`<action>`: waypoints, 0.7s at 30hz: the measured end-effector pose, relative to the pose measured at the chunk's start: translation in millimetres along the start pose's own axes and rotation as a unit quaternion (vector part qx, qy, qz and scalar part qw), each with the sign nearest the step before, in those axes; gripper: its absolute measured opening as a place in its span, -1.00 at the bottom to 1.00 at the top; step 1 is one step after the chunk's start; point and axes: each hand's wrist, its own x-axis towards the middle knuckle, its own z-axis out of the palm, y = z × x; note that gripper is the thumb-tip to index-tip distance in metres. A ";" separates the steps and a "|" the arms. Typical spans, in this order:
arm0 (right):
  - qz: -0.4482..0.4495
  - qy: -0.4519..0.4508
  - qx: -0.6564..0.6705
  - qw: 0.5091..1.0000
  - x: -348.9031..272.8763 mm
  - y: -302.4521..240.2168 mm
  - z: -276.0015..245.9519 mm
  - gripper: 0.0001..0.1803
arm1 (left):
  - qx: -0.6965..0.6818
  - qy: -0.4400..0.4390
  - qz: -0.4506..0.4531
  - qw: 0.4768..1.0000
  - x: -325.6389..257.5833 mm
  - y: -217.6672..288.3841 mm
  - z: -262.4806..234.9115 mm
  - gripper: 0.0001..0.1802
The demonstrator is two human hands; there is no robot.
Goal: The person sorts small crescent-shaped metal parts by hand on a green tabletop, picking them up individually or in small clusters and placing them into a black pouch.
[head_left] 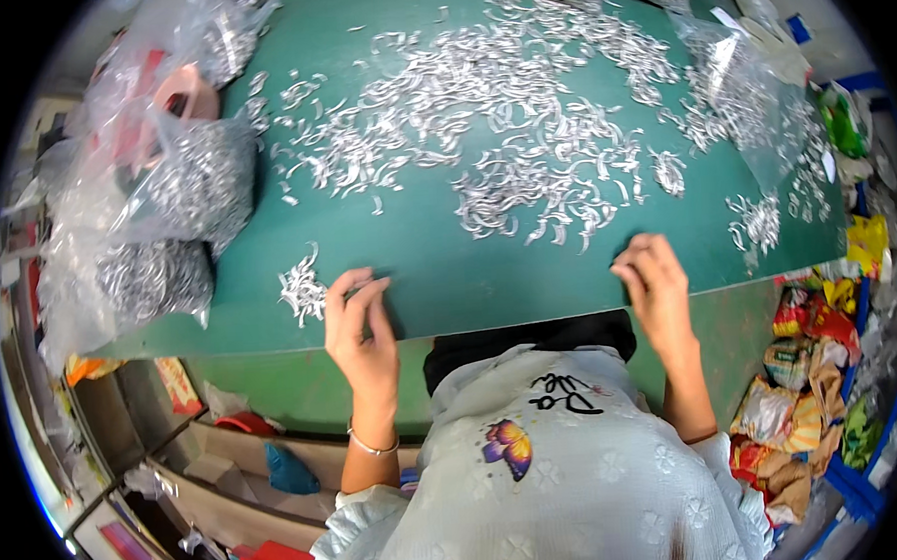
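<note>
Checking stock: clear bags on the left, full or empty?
Full: the clear bags bulge with small silver metal pieces, piled at the green table's left edge.

— What's the bench (449,280) like?
— A green top, its near edge bare.

— And on it?
— Loose silvery metal clips (502,128) strewn thick across the middle and far side, and a small heap of clips (302,286) near the front left.

— Anything else?
— Clear plastic bags of clips (179,192) on the left, another bag (751,97) at right.

Small silvery clip pile (302,286), table's near edge
</note>
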 end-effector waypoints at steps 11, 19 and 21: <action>-0.221 -0.134 0.170 0.951 74.6 -121.2 155.0 -0.71 | -0.021 0.098 0.033 0.994 -18.3 15.6 -16.7 -0.73; -0.169 -0.065 -0.100 0.978 71.6 -60.7 59.7 -0.44 | -0.143 -0.089 0.028 0.985 -18.7 20.2 25.7 -0.63; -0.176 -0.075 -0.152 0.970 67.0 -38.7 53.4 -0.51 | -0.160 -0.135 0.042 0.977 -14.3 23.3 41.1 -0.65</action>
